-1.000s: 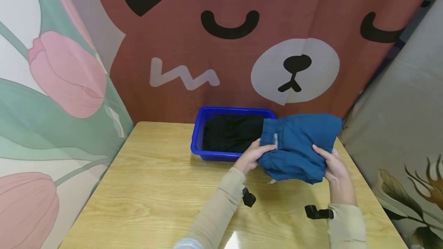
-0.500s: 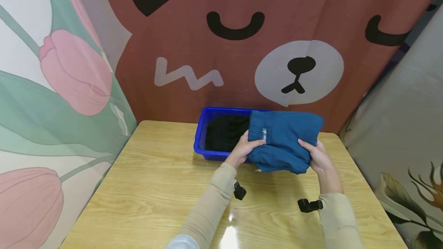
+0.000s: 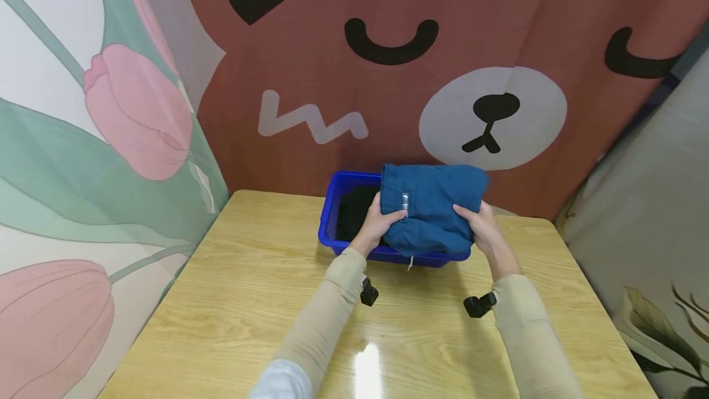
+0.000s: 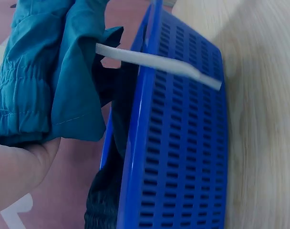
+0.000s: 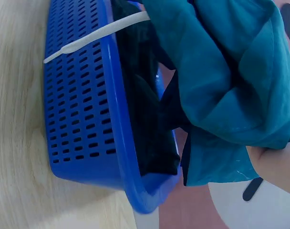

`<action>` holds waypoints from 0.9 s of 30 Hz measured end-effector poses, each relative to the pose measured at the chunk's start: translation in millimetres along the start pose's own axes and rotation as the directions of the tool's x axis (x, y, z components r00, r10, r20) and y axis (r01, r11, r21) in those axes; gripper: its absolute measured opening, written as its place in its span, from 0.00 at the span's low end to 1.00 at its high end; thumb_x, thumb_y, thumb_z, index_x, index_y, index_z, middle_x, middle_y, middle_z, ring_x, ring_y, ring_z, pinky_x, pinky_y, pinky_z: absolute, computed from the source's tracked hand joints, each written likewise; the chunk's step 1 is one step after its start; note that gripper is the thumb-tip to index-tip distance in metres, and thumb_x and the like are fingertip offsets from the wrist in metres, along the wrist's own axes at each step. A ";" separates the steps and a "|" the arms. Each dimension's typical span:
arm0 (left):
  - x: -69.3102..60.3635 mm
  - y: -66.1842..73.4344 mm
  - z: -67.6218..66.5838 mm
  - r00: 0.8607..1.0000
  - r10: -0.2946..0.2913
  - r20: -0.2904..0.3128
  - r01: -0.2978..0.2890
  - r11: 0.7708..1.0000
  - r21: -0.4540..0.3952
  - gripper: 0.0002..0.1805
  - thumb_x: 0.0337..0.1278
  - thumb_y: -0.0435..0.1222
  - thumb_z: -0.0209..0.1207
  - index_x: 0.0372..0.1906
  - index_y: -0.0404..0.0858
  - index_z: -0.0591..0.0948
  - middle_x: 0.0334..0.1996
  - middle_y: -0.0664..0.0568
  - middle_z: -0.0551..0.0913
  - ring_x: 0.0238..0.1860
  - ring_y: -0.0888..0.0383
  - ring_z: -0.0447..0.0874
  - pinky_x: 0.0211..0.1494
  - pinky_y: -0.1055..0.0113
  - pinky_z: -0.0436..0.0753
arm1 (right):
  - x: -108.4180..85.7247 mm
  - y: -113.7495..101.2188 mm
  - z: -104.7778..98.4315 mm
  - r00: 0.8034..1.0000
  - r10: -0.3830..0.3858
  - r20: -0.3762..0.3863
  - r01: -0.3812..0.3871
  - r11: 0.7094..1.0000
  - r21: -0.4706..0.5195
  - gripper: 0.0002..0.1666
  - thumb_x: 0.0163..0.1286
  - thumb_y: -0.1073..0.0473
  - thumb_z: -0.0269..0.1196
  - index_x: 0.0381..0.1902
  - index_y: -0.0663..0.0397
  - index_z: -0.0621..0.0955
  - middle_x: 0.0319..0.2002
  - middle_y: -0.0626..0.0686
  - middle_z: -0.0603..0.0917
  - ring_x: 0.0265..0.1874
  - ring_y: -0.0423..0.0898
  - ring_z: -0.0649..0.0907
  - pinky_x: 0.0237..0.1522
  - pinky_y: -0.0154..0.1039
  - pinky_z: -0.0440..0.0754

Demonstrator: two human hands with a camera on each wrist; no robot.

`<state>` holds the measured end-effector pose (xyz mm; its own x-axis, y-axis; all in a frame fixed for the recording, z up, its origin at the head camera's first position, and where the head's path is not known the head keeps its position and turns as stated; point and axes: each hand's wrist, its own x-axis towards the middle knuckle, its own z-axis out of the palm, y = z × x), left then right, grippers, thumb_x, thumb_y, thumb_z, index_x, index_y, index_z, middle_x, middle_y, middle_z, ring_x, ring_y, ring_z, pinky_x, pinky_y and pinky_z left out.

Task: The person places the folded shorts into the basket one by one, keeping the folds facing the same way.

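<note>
Both hands hold a folded pair of blue shorts (image 3: 434, 193) above a blue plastic basket (image 3: 326, 217). My left hand (image 3: 376, 224) grips the elastic waistband end, its thumb by a small label. My right hand (image 3: 484, 226) grips the opposite end, thumb on top and the other fingers mostly hidden beneath. A white drawstring (image 4: 159, 63) hangs from the shorts past the basket's perforated side. Inside the basket lies a folded black garment (image 3: 350, 214), partly covered from above by the shorts; in the wrist views the shorts are apart from the basket's rim (image 5: 117, 90).
The basket stands at the back of a wooden table (image 3: 266, 263), close to a brown curtain (image 3: 310, 79) with a bear face. A floral curtain (image 3: 138, 116) hangs at the left and a grey one (image 3: 653, 202) at the right.
Both hands have carried the shorts leftward and away from me, from the basket's right side to over it. Less of the black garment shows now. The grip looks the same.
</note>
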<state>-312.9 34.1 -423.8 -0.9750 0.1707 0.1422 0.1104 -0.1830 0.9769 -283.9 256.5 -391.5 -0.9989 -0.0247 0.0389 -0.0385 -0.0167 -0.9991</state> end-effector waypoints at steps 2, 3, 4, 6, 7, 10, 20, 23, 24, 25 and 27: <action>-1.4 6.4 -3.7 1.000 0.010 -0.011 -0.010 1.000 0.011 0.36 0.46 0.27 0.61 0.63 0.36 0.60 0.53 0.42 0.70 0.51 0.49 0.69 0.54 0.60 0.69 | 6.3 1.0 4.0 1.000 -0.009 -0.002 0.009 1.000 -0.027 0.23 0.65 0.60 0.56 0.56 0.54 0.65 0.52 0.50 0.67 0.50 0.44 0.70 0.56 0.41 0.65; -2.8 9.9 -5.3 1.000 0.012 -0.018 -0.012 1.000 0.023 0.36 0.47 0.26 0.60 0.63 0.36 0.59 0.54 0.41 0.70 0.52 0.48 0.68 0.55 0.59 0.68 | 9.2 1.6 6.0 1.000 -0.011 -0.002 0.011 0.999 -0.044 0.24 0.65 0.60 0.56 0.57 0.56 0.65 0.53 0.51 0.67 0.50 0.44 0.69 0.56 0.42 0.65; -4.3 13.4 -6.6 1.000 0.014 -0.025 -0.013 0.999 0.038 0.36 0.47 0.26 0.60 0.64 0.35 0.59 0.54 0.40 0.69 0.53 0.47 0.67 0.55 0.59 0.67 | 12.1 2.0 8.2 1.000 -0.014 -0.005 0.014 0.998 -0.057 0.25 0.65 0.59 0.56 0.58 0.58 0.64 0.54 0.53 0.67 0.51 0.45 0.69 0.56 0.43 0.64; -6.9 20.0 -9.1 0.999 0.007 -0.039 -0.004 0.997 0.076 0.37 0.48 0.27 0.60 0.65 0.34 0.57 0.56 0.39 0.67 0.55 0.46 0.65 0.56 0.58 0.66 | 17.7 3.4 12.5 1.000 -0.018 -0.012 0.017 0.997 -0.081 0.28 0.65 0.60 0.55 0.60 0.63 0.62 0.56 0.57 0.65 0.54 0.49 0.68 0.57 0.45 0.63; -7.0 20.9 -10.5 0.999 0.013 -0.046 -0.008 0.995 0.098 0.37 0.49 0.27 0.59 0.65 0.34 0.56 0.57 0.39 0.66 0.56 0.46 0.65 0.57 0.58 0.66 | 20.2 4.2 14.9 1.000 -0.016 -0.016 0.014 0.996 -0.093 0.29 0.65 0.60 0.55 0.61 0.65 0.61 0.58 0.59 0.64 0.55 0.51 0.67 0.57 0.46 0.63; -4.9 20.2 -15.3 0.997 0.033 -0.071 -0.023 0.989 0.145 0.37 0.49 0.27 0.59 0.65 0.34 0.56 0.58 0.39 0.65 0.57 0.45 0.64 0.58 0.58 0.65 | 27.9 7.5 21.9 0.999 -0.015 -0.036 0.010 0.993 -0.118 0.31 0.66 0.62 0.54 0.63 0.68 0.59 0.60 0.64 0.62 0.57 0.57 0.65 0.58 0.47 0.63; 19.9 -7.5 -34.5 0.990 0.052 -0.132 -0.017 0.968 0.252 0.41 0.47 0.31 0.62 0.67 0.39 0.55 0.62 0.44 0.62 0.61 0.49 0.59 0.61 0.58 0.60 | 52.2 20.9 37.4 0.992 -0.013 -0.123 -0.017 0.970 -0.241 0.30 0.64 0.65 0.55 0.62 0.68 0.61 0.61 0.64 0.63 0.60 0.56 0.63 0.59 0.47 0.61; 23.7 -10.0 -38.2 0.990 0.048 -0.136 -0.010 0.963 0.269 0.42 0.48 0.31 0.62 0.67 0.41 0.54 0.63 0.45 0.60 0.62 0.50 0.57 0.61 0.57 0.59 | 57.6 23.0 40.3 0.991 -0.006 -0.135 -0.032 0.962 -0.273 0.32 0.64 0.65 0.55 0.63 0.68 0.58 0.62 0.63 0.61 0.61 0.56 0.60 0.60 0.48 0.58; 24.6 -10.4 -39.4 0.989 0.045 -0.138 -0.006 0.962 0.274 0.42 0.48 0.30 0.62 0.68 0.42 0.54 0.64 0.45 0.59 0.63 0.50 0.56 0.61 0.57 0.59 | 59.2 23.3 41.2 0.990 -0.010 -0.139 -0.030 0.958 -0.285 0.33 0.64 0.64 0.56 0.64 0.68 0.57 0.62 0.63 0.61 0.61 0.56 0.60 0.60 0.48 0.58; 25.7 -10.6 -40.5 0.989 0.052 -0.140 -0.011 0.961 0.276 0.42 0.48 0.30 0.62 0.67 0.42 0.54 0.64 0.45 0.59 0.63 0.50 0.56 0.61 0.57 0.59 | 60.7 23.3 42.2 0.990 -0.019 -0.141 -0.024 0.954 -0.298 0.34 0.64 0.64 0.56 0.64 0.68 0.56 0.63 0.63 0.60 0.62 0.55 0.59 0.60 0.48 0.57; 27.1 -10.6 -42.5 0.988 0.058 -0.144 -0.015 0.959 0.281 0.42 0.48 0.30 0.62 0.67 0.42 0.53 0.64 0.45 0.59 0.63 0.50 0.55 0.62 0.57 0.59 | 63.6 23.4 44.3 0.989 -0.036 -0.145 -0.011 0.950 -0.311 0.37 0.64 0.64 0.56 0.65 0.67 0.53 0.63 0.64 0.59 0.62 0.55 0.58 0.61 0.48 0.56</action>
<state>-348.7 -0.5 -437.1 -0.9846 0.0184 0.1736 0.1746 0.0945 0.9801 -347.2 210.2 -411.7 -0.9901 0.1208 0.0719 -0.0334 0.2952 -0.9549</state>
